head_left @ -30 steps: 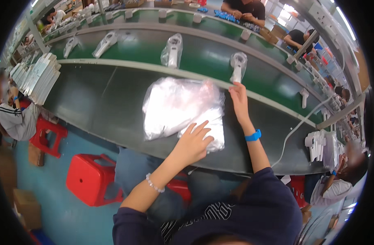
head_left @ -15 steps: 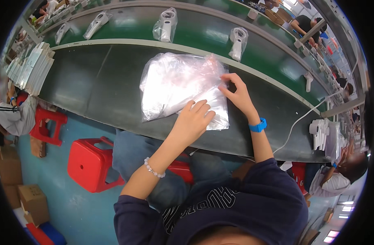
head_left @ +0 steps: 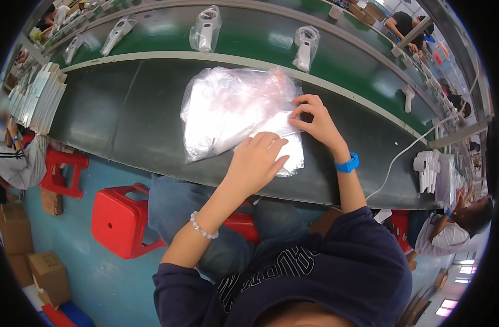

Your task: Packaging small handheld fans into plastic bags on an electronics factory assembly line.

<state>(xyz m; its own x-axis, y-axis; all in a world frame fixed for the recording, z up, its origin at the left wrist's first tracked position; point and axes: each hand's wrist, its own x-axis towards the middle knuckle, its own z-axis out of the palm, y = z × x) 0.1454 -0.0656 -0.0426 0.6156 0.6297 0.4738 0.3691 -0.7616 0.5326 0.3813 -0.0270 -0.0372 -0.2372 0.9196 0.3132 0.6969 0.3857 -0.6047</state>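
Observation:
A pile of clear plastic bags [head_left: 222, 114] lies on the dark worktable in front of me, shiny with glare. My left hand [head_left: 255, 162] rests on the near right part of the pile, palm down, with its thumb spread away from the fingers. At the pile's right edge, my right hand [head_left: 316, 123] has thumb and fingertips drawn together on the edge of a plastic bag [head_left: 282, 124]. The thin film makes its exact edge hard to see.
Beyond the table, a green conveyor belt [head_left: 249, 41] carries bagged white handheld devices [head_left: 207, 30]. A stack of pale flat parts [head_left: 39, 101] stands at the left end. White devices [head_left: 427, 170] and a white cable [head_left: 388, 171] are at right. A red stool [head_left: 117, 222] stands left.
My right fingertips have closed on the bag's edge. The left thumb has spread outward from the fingers. The view has shifted slightly, and the belt's devices appear a little farther left.

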